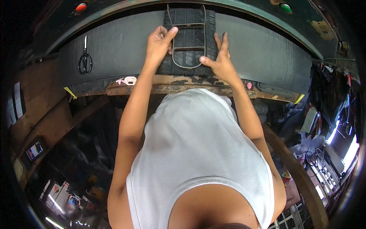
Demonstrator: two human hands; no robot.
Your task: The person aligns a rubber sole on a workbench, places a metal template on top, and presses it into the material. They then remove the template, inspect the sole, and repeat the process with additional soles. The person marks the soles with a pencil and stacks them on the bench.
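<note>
A long U-shaped metal frame with two crossbars (188, 48), which looks like a cutting die, lies on a dark piece of grooved tire tread (184, 36) in the middle of the bench. My left hand (160, 45) grips the frame's left side, thumb on the rim and fingers curled. My right hand (218, 59) has its fingers apart and stretched along the right side of the tread, with the thumb at the frame's lower right curve.
Dark sheet material (263, 45) spans the bench under a curved machine beam (114, 17) with red and green buttons. Black-handled scissors (85, 61) lie at left. Small pink objects (129, 81) sit on the worn wooden front edge (152, 87).
</note>
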